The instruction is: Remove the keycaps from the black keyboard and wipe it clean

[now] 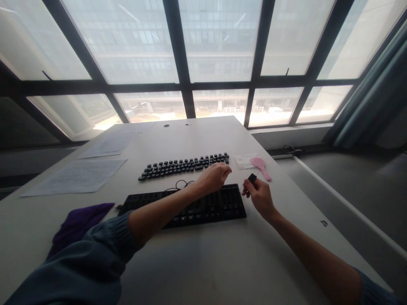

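My right hand (260,195) is closed around a keycap puller (252,178), a small black handle with thin wires, just past the right end of a black keyboard (206,207). My left hand (215,176) reaches across the keyboard with its fingers pinched together; what they hold, if anything, is too small to make out. Rows of loose black keycaps (178,167) stand behind the keyboard, and the left hand is over their right end. The left forearm hides part of the keyboard.
A pink hairbrush (258,162) lies by a clear plastic bag (243,162) at the right. Printed sheets (76,178) and a purple cloth (79,222) are on the left. A thin black cable (181,182) loops behind the keyboard. The white table (203,135) ends near the windows.
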Action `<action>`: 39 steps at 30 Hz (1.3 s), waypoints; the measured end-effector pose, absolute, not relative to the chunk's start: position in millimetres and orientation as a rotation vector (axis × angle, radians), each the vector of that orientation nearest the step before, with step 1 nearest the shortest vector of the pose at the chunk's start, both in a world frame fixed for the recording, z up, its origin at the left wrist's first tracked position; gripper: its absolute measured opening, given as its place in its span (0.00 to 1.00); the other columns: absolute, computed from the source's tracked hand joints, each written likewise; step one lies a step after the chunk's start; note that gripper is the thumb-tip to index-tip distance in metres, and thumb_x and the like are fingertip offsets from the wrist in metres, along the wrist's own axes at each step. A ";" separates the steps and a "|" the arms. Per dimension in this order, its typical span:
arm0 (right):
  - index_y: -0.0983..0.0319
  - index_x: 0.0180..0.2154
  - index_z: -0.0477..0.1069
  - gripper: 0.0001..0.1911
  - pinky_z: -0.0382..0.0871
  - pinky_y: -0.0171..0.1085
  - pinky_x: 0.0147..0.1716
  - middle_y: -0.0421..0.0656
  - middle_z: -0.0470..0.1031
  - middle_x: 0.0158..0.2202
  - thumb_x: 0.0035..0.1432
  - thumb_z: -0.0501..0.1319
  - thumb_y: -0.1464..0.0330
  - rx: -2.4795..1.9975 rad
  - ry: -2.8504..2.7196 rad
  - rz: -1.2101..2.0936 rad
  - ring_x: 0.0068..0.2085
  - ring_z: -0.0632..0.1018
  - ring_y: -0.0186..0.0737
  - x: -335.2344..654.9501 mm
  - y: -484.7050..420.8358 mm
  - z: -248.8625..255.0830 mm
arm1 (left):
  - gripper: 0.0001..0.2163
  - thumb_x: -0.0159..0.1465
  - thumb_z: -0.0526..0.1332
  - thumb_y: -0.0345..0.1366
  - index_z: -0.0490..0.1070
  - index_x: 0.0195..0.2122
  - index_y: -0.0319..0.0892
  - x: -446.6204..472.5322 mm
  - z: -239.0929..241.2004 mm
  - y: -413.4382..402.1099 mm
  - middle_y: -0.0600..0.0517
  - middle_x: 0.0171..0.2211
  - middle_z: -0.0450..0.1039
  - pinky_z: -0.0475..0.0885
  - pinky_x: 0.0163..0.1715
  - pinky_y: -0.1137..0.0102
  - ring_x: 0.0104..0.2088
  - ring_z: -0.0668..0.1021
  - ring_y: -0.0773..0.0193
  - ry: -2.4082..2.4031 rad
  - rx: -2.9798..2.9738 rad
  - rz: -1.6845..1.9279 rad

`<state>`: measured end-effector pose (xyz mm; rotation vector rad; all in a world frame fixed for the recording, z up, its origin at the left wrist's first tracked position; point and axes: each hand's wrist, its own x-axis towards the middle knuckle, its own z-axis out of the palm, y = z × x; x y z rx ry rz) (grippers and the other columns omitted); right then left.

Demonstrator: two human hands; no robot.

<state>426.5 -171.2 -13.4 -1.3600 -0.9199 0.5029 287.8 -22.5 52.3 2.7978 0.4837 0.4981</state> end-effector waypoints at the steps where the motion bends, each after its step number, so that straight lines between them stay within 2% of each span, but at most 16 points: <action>1: 0.64 0.28 0.72 0.21 0.66 0.34 0.21 0.43 0.74 0.22 0.61 0.63 0.53 -1.365 -0.909 0.484 0.22 0.74 0.36 427.5 -171.2 -13.5 | 0.13 0.71 0.51 0.33 0.76 0.42 0.41 284.6 51.2 -35.6 0.47 0.39 0.78 0.71 0.42 0.67 0.40 0.78 0.59 0.474 2.800 0.434; 4: 0.64 0.27 0.72 0.22 0.66 0.33 0.21 0.43 0.75 0.21 0.60 0.63 0.52 -1.366 -0.887 0.435 0.21 0.73 0.35 430.8 -171.1 -13.2 | 0.12 0.72 0.49 0.35 0.72 0.40 0.42 276.5 43.8 -70.1 0.47 0.35 0.76 0.70 0.35 0.68 0.35 0.77 0.59 0.418 2.858 0.267; 7: 0.64 0.26 0.71 0.23 0.66 0.33 0.21 0.43 0.75 0.21 0.61 0.62 0.51 -1.367 -0.878 0.403 0.20 0.72 0.35 434.1 -170.4 -12.7 | 0.12 0.71 0.53 0.44 0.69 0.39 0.41 273.0 32.4 -93.3 0.46 0.36 0.74 0.70 0.37 0.65 0.37 0.76 0.56 0.360 2.962 0.298; 11: 0.64 0.27 0.72 0.23 0.65 0.34 0.20 0.43 0.74 0.20 0.60 0.62 0.51 -1.372 -0.860 0.397 0.20 0.73 0.35 436.8 -168.7 -13.7 | 0.26 0.62 0.58 0.62 0.68 0.40 0.40 271.7 19.6 -104.3 0.44 0.37 0.73 0.70 0.37 0.62 0.37 0.76 0.52 0.381 3.090 0.315; 14: 0.64 0.27 0.72 0.23 0.65 0.34 0.20 0.43 0.74 0.20 0.60 0.62 0.51 -1.370 -0.864 0.414 0.20 0.73 0.36 437.3 -167.8 -15.3 | 0.31 0.57 0.57 0.68 0.68 0.41 0.40 271.0 16.6 -104.2 0.43 0.36 0.73 0.69 0.35 0.61 0.36 0.76 0.51 0.364 3.138 0.292; 18: 0.64 0.27 0.72 0.23 0.65 0.33 0.20 0.43 0.74 0.20 0.60 0.62 0.50 -1.374 -0.876 0.432 0.21 0.74 0.36 436.9 -167.6 -17.1 | 0.32 0.56 0.57 0.68 0.70 0.38 0.40 273.1 16.0 -101.9 0.42 0.32 0.75 0.69 0.31 0.61 0.33 0.77 0.50 0.326 3.163 0.215; 24: 0.64 0.25 0.71 0.24 0.65 0.33 0.20 0.43 0.74 0.20 0.59 0.62 0.50 -1.378 -0.880 0.456 0.21 0.73 0.36 435.6 -168.3 -17.4 | 0.27 0.60 0.58 0.63 0.72 0.36 0.40 277.4 11.0 -97.7 0.43 0.29 0.75 0.70 0.29 0.62 0.30 0.79 0.50 0.310 3.141 0.164; 30: 0.64 0.26 0.72 0.23 0.65 0.33 0.20 0.42 0.74 0.21 0.59 0.63 0.51 -1.403 -0.906 0.468 0.20 0.72 0.34 433.7 -168.3 -20.3 | 0.30 0.61 0.61 0.59 0.68 0.53 0.38 277.2 11.7 -96.2 0.43 0.37 0.75 0.72 0.32 0.62 0.35 0.79 0.50 0.244 3.111 0.224; 35: 0.64 0.26 0.72 0.23 0.65 0.33 0.20 0.43 0.75 0.21 0.60 0.62 0.51 -1.398 -0.915 0.478 0.21 0.73 0.35 434.9 -166.9 -23.7 | 0.25 0.60 0.63 0.58 0.71 0.46 0.42 275.6 11.3 -93.2 0.44 0.39 0.75 0.73 0.36 0.62 0.38 0.78 0.53 0.186 3.057 0.210; 39: 0.64 0.26 0.72 0.23 0.66 0.33 0.21 0.43 0.75 0.21 0.60 0.62 0.51 -1.398 -0.912 0.484 0.21 0.73 0.36 435.6 -166.1 -26.6 | 0.25 0.59 0.65 0.56 0.71 0.46 0.41 274.2 10.7 -93.6 0.44 0.43 0.74 0.73 0.39 0.61 0.41 0.76 0.52 0.132 3.066 0.287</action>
